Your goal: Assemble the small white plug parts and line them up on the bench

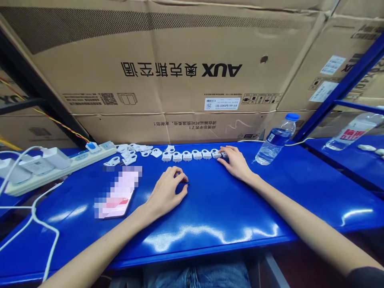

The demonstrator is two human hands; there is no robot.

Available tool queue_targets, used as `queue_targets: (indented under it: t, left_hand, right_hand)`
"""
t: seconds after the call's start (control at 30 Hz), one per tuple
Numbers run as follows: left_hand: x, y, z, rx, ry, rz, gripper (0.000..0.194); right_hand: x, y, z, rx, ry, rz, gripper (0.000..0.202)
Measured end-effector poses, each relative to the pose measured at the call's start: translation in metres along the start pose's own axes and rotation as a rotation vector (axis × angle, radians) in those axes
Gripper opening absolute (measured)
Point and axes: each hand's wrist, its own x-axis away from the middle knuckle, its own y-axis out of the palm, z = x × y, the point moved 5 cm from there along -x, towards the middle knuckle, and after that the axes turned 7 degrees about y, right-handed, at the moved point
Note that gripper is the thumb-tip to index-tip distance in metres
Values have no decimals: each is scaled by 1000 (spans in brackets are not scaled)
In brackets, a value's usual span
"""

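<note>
Your blue desk (pixel 228 208) carries a pink phone (pixel 127 192) and a row of white plugs (pixel 187 155), prongs towards you; more white plugs (pixel 130 149) lie in a loose cluster at the left, outside that row. Your right hand (pixel 238 165) reaches the row's right end, its grip partly closed, thumb and fingers at the last plug. Your left hand (pixel 168 192) curls above the desk, grip half open, around a small dark-and-red object (pixel 183 182); whether either grip is firm, you can't tell here.
</note>
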Motion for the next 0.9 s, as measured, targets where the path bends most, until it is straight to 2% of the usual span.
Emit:
queue_targets:
  t: [0.13,0.3,0.43,0.6,0.9]
  left_hand:
    - [0,-1,1,3,6,-7,10]
    - [0,-2,2,20,14,11,15]
    - [0,-4,2,31,-21,19,12]
    - [0,-2,7,-4,-3,-52,4]
    - [-1,1,8,-40,55,-94,13]
  right_hand:
    - [1,-2,-9,16,-17,-10,36]
    - [8,3,-37,129,-148,-63,50]
    - [13,2,-53,134,-214,-85,40]
    - [20,-11,-67,31,-249,-132,28]
    - [40,-26,-103,-109,-306,-252,23]
